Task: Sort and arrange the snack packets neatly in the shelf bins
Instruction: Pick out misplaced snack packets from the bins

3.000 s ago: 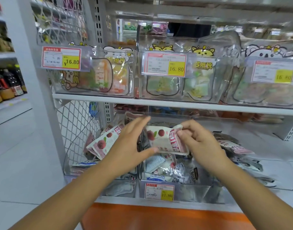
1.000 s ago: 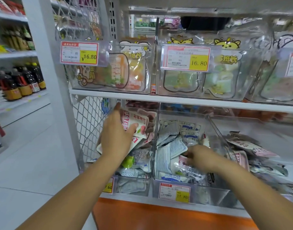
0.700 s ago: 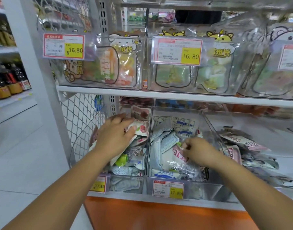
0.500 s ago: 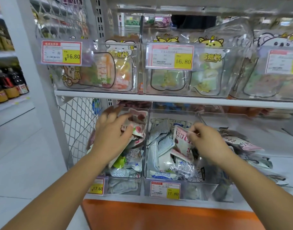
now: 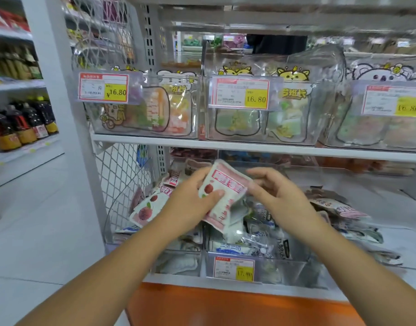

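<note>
**Shelf unit, front view, two tiers of clear bins.**

**Upper tier.** Three upper bins stand side by side at the shelf's front edge. Each holds cartoon-printed pouches upright and carries a price tag.

**Lower tier.**
- The lower left bin stands against the mesh side panel. It holds white packets printed with red fruit, tilted and overlapping.
- The lower middle bin holds a loose heap of white-and-blue and clear packets.
- The lower right bin holds pink-edged packets towards its back and left. Bare bin floor shows at its front right.

**Open room.** A gap runs between the underside of the upper shelf and the bin contents, and both hands are in it. An orange base panel lies below the lower shelf's front edge.

**Left hand.** The thumb presses on the front face of a red-fruit snack packet, with the fingers curled behind its left edge. The packet is pinched and held tilted above the wall dividing the lower left and lower middle bins.

**Right hand.** The fingers are loosely curled, with thumb and forefinger tips at the packet's right edge. Whether they grip it cannot be told.
</note>
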The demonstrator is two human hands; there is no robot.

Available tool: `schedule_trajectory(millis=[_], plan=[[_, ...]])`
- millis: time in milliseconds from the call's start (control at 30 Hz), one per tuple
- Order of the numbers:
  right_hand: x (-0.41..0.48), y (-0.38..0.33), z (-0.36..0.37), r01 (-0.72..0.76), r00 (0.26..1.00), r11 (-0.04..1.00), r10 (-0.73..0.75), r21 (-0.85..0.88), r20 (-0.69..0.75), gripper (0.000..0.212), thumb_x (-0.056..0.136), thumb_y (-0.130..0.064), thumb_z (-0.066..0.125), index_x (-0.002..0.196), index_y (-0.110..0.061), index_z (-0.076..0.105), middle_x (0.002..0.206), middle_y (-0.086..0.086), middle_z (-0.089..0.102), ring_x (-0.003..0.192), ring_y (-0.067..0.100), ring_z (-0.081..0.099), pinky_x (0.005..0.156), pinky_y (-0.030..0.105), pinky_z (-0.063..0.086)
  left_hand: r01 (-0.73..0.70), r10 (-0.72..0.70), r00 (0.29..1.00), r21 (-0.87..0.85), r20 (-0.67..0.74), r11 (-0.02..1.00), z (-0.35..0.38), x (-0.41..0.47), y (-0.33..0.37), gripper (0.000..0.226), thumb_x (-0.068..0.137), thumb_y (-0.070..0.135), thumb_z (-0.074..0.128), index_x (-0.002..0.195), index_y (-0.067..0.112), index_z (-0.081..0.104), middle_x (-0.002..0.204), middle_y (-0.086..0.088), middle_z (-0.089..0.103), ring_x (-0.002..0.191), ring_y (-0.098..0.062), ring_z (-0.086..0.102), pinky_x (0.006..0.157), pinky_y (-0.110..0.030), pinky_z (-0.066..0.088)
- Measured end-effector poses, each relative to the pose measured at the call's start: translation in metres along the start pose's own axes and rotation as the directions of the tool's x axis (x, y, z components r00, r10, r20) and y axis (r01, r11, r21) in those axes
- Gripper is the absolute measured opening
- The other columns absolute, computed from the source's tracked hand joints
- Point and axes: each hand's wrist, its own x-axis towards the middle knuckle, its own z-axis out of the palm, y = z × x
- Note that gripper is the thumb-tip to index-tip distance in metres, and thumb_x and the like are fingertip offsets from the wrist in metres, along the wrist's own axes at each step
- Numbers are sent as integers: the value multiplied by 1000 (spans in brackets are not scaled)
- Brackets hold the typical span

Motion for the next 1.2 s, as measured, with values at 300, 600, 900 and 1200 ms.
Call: schedule_trajectory(millis=[300, 600, 900, 1200], plan=[[19, 35, -40, -5, 988, 865, 81, -502, 131, 27, 93, -20, 61, 91, -47, 62, 100, -27, 60, 72, -16, 57, 65, 4, 40, 180, -3, 911, 391, -412, 903, -52, 24, -59, 42, 91, 30, 62, 130, 19, 52, 115, -7, 59, 104, -24, 54, 80, -34, 47], [38, 63, -65, -30, 916, 744, 287, -667, 279, 56, 80, 1, 55, 105, -48, 67, 130, -14, 56, 111, 7, 57, 94, 33, 50, -225, 352, 936, 735, -21, 640, -20, 29, -42, 30, 93, 41, 52, 116, 29, 68, 108, 0, 65, 103, -26, 55, 94, -43, 40], [80, 60, -51, 120, 785, 433, 510, -893, 352, 61, 74, -8, 75, 121, -44, 61, 140, -10, 47, 113, 15, 52, 69, 13, 44, -346, 248, 937, 569, 245, 746, 21, 23, -59, 46, 92, 54, 35, 130, 38, 56, 145, 16, 45, 140, -3, 24, 114, -23, 5], [60, 60, -63, 277, 947, 438, 25, -855, 320, 22, 80, -42, 71, 102, -42, 71, 115, -16, 62, 115, 15, 43, 101, 37, 37, -329, 228, 943, 578, 242, 747, 13, 17, -51, 46, 94, 55, 47, 135, 37, 51, 148, 16, 41, 141, -3, 22, 114, -22, 9]])
